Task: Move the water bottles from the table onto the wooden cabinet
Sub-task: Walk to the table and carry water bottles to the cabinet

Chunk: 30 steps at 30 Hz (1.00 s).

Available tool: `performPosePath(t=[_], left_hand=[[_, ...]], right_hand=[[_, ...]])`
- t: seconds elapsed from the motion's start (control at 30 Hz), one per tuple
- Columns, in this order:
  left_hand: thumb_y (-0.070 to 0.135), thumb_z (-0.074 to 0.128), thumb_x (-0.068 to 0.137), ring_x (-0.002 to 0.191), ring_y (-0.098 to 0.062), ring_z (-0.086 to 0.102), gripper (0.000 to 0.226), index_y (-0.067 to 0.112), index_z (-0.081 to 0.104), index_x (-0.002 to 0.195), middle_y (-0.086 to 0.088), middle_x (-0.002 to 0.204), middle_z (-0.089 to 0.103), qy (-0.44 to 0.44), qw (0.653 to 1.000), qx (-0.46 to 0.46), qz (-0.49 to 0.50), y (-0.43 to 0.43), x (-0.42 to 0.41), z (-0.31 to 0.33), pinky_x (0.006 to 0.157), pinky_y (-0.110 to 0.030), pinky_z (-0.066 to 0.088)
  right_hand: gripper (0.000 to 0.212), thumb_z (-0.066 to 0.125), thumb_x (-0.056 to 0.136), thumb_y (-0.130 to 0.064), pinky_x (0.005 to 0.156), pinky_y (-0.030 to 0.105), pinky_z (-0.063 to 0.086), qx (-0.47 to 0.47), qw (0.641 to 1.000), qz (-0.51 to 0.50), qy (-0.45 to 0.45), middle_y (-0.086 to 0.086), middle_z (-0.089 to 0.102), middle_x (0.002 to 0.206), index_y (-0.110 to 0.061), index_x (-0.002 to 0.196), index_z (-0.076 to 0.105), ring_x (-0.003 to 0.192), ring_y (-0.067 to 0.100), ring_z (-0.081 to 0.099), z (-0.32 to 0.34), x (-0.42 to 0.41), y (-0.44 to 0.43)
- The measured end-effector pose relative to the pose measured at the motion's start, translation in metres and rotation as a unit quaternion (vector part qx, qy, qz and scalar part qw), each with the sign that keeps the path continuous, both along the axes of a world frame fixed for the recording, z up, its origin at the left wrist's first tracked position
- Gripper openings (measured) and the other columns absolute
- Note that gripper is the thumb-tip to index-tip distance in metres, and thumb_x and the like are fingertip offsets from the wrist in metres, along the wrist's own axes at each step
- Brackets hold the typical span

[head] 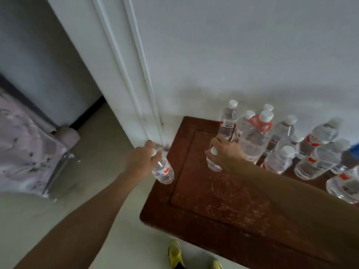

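Observation:
My left hand (140, 158) grips a small clear water bottle (163, 170) by its neck, holding it in the air just left of the wooden cabinet (213, 200). My right hand (225, 152) is closed on the white-capped top of another small bottle (213, 165) that stands on the cabinet's reddish-brown top. Several more clear bottles with white caps and red labels stand on the cabinet along the wall, among them a tall bottle (228, 121) right behind my right hand and a large bottle with a red carry handle (252, 136).
A white wall and door frame (124, 70) rise behind the cabinet. A bed with a floral cover (25, 152) stands at the left. Pale floor lies between them. My yellow shoes (175, 255) show at the bottom edge, close to the cabinet's front.

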<state>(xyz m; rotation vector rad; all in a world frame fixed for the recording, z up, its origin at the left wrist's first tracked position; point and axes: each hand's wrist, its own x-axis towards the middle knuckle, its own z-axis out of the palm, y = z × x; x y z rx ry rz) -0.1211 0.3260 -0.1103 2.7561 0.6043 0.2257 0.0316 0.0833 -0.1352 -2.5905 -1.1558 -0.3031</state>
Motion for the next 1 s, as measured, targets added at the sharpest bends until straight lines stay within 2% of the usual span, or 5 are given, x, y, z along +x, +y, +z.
performPosePath(t=[0.1,0.2,0.33,0.63,1.0], left_hand=[[0.042,0.052,0.094,0.085,-0.032,0.062,0.035,0.009,0.054,0.107,-0.012,0.090,0.064,0.020,0.994,0.012,0.108,0.012,-0.085,0.001,0.071,-0.035,0.043],[0.046,0.052,0.092,0.091,-0.034,0.062,0.036,0.015,0.051,0.110,-0.014,0.095,0.066,0.042,0.979,0.009,0.197,0.021,-0.162,0.003,0.078,-0.037,0.046],[0.049,0.054,0.090,0.092,-0.032,0.063,0.034,0.018,0.051,0.103,-0.013,0.098,0.067,0.049,0.948,0.017,0.313,0.030,-0.277,0.012,0.075,-0.034,0.043],[0.051,0.050,0.092,0.090,-0.031,0.063,0.037,0.017,0.051,0.106,-0.010,0.094,0.068,0.081,0.898,0.023,0.432,0.026,-0.546,0.011,0.072,-0.033,0.042],[0.050,0.050,0.092,0.085,-0.030,0.064,0.036,0.017,0.050,0.107,-0.008,0.092,0.068,0.112,0.746,0.017,0.656,-0.016,-0.871,0.024,0.067,-0.032,0.040]], right_hand=[[0.030,0.072,0.078,-0.036,0.042,0.037,0.047,-0.035,0.998,0.055,0.007,0.009,0.055,0.084,-0.011,0.082,0.056,0.047,0.034,0.055,0.007,-0.031,0.031],[0.029,0.056,0.089,-0.043,0.057,0.036,0.047,-0.050,0.992,0.112,0.024,0.004,0.055,0.094,-0.014,0.093,0.057,0.064,0.033,0.060,0.020,-0.075,0.068],[0.030,0.053,0.092,-0.041,0.058,0.032,0.046,-0.042,0.968,0.249,0.002,0.004,0.059,0.098,-0.012,0.095,0.060,0.067,0.023,0.059,0.034,-0.163,0.127],[0.024,0.064,0.085,-0.037,0.065,0.035,0.047,-0.049,0.899,0.434,0.027,0.008,0.060,0.095,-0.013,0.086,0.064,0.072,0.034,0.062,0.030,-0.399,0.240],[0.023,0.068,0.082,-0.035,0.055,0.029,0.042,-0.051,0.757,0.650,0.050,0.006,0.058,0.086,-0.012,0.082,0.063,0.059,0.031,0.059,0.028,-0.737,0.347]])
